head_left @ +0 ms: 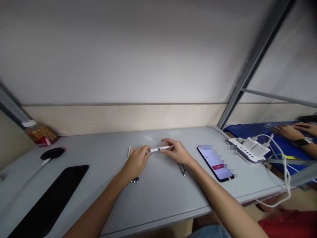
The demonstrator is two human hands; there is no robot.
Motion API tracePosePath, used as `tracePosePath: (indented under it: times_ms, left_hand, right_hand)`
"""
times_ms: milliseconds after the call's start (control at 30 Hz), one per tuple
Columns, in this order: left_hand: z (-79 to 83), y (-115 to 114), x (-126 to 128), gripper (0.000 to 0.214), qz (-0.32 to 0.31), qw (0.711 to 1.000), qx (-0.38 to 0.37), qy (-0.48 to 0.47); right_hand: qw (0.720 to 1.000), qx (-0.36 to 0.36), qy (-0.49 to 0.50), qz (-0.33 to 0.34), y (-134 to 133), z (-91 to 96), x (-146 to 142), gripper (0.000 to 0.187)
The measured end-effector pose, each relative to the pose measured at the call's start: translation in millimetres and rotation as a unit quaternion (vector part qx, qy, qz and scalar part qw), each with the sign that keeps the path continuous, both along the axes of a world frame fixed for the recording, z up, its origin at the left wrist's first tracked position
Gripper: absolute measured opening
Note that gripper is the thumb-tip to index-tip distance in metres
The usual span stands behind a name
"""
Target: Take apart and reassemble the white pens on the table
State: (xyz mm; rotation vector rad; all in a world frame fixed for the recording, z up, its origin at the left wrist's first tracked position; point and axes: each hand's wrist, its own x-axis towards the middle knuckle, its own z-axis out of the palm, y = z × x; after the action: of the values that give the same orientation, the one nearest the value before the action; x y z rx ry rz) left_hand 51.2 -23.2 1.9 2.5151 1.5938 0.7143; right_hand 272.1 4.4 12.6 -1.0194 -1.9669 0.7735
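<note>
A slim white pen (155, 150) with dark bands is stretched level between my two hands, just above the grey desk. My left hand (135, 162) pinches its left end. At its other end, the thumb and fingers of my right hand (178, 152) close around the pen. Several pens (135, 180) lie under my left hand, with only their shiny tips and one upper end showing. Beside my right wrist are more pens (182, 170), partly covered by that hand.
A phone (215, 163) with a lit screen lies right of my right arm, near a white power strip (246, 150) with plugs and cables. To the left are a black slab (53, 198), a black mouse-like object (52, 153) and a bottle (41, 134). Another person's hands (291, 132) rest far right.
</note>
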Motion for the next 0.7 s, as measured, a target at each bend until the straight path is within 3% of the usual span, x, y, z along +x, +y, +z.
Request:
tracePosePath:
  times_ms: [167,333,700]
  left_hand:
    - [-1.3,0,0,0.026,-0.003,1.0,-0.003,0.013]
    - [-1.7,0,0,0.035,-0.004,1.0,-0.015,0.0]
    - [1.2,1,-3,0.032,0.022,1.0,-0.014,-0.001]
  right_hand:
    - [0.995,0.065,-0.076,0.009,0,-0.4,0,0.012]
    - [0.985,0.146,-0.087,-0.013,6,-5.9,4,0.014]
    - [0.973,0.124,-0.171,-0.098,18,-7.0,27,0.02]
